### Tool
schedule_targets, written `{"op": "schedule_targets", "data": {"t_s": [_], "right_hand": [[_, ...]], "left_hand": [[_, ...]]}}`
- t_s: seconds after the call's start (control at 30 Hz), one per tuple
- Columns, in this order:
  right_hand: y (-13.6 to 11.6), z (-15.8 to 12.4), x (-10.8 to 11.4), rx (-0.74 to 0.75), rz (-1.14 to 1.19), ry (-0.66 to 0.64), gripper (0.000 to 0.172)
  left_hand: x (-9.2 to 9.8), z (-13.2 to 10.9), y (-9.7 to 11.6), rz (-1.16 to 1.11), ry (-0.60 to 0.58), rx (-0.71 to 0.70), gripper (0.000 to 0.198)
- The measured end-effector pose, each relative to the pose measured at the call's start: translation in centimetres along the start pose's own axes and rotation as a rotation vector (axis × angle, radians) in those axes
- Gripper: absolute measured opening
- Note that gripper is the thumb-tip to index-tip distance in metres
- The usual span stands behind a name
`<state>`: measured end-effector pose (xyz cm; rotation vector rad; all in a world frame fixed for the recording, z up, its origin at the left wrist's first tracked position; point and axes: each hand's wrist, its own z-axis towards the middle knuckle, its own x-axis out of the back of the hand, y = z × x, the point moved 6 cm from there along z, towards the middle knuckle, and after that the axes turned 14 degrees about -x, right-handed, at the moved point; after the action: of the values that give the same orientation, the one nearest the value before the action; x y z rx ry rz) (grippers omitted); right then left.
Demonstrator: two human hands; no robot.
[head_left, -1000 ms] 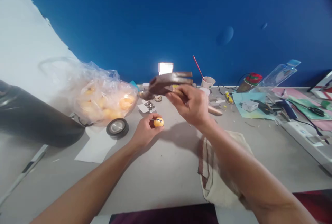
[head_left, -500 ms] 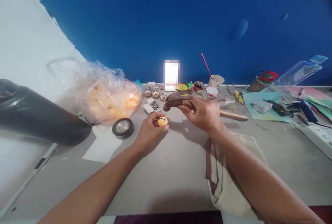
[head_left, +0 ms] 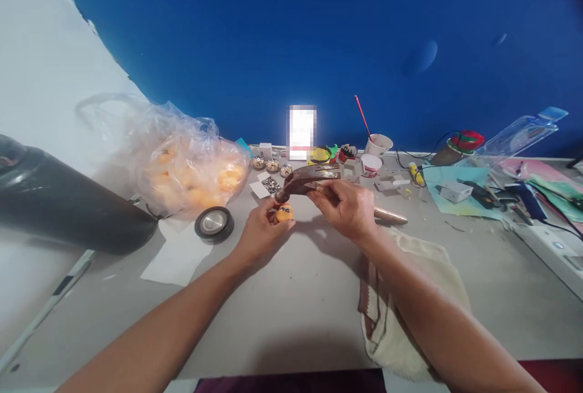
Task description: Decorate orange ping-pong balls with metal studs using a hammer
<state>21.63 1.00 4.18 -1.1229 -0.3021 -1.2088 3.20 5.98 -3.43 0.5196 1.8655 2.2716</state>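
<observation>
My left hand (head_left: 260,234) pinches a small yellow ball with dark eye marks (head_left: 285,213) against the grey table (head_left: 291,314). My right hand (head_left: 347,206) grips a rusty brown claw hammer (head_left: 306,179) high on its wooden handle, near the head. The hammer's striking face rests right on top of the ball, tilted down to the left. The handle's end sticks out to the right behind my right hand.
A clear bag of yellow balls (head_left: 191,165) and a black tape roll (head_left: 214,223) lie to the left, beside a black cone-shaped thing (head_left: 68,208). A cream cloth (head_left: 410,308) lies under my right forearm. Cups, small tins, tools and cables crowd the back and right.
The hammer came down from its raised position, swung out to the right of the ball, then moved left until its head rests on the ball. My left hand stayed on the ball.
</observation>
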Motion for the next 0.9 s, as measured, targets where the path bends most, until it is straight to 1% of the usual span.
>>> {"op": "schedule_targets", "data": {"t_s": [0.07, 0.17, 0.23, 0.33, 0.43, 0.53, 0.67, 0.83, 0.9], "right_hand": [[-0.15, 0.06, 0.40, 0.014, 0.013, 0.012, 0.043], [0.03, 0.22, 0.84, 0.060, -0.034, 0.044, 0.046], [0.30, 0.28, 0.68, 0.087, -0.086, 0.030, 0.047], [0.39, 0.13, 0.00, 0.141, -0.157, -0.032, 0.051], [0.13, -0.08, -0.02, 0.173, -0.154, -0.024, 0.054], [-0.08, -0.11, 0.31, 0.167, -0.114, -0.005, 0.052], [-0.20, -0.07, -0.01, 0.180, -0.142, -0.076, 0.050], [0.16, 0.17, 0.24, 0.105, -0.117, -0.051, 0.046], [0.18, 0.16, -0.08, 0.092, -0.149, -0.082, 0.046]], "left_hand": [[0.01, -0.06, -0.09, -0.019, 0.015, 0.004, 0.035], [0.12, -0.12, -0.35, -0.037, 0.037, 0.016, 0.037], [0.23, -0.13, -0.48, -0.037, 0.048, 0.023, 0.039], [0.25, -0.08, -0.46, -0.049, 0.047, 0.026, 0.040], [0.23, -0.06, -0.24, -0.068, 0.047, 0.036, 0.038], [0.20, -0.05, 0.02, -0.087, 0.037, 0.047, 0.034], [0.31, 0.03, -0.16, -0.101, 0.036, 0.086, 0.038], [0.43, 0.19, -0.30, -0.107, 0.041, 0.072, 0.038], [0.45, 0.14, -0.29, -0.106, 0.044, 0.072, 0.037]]}}
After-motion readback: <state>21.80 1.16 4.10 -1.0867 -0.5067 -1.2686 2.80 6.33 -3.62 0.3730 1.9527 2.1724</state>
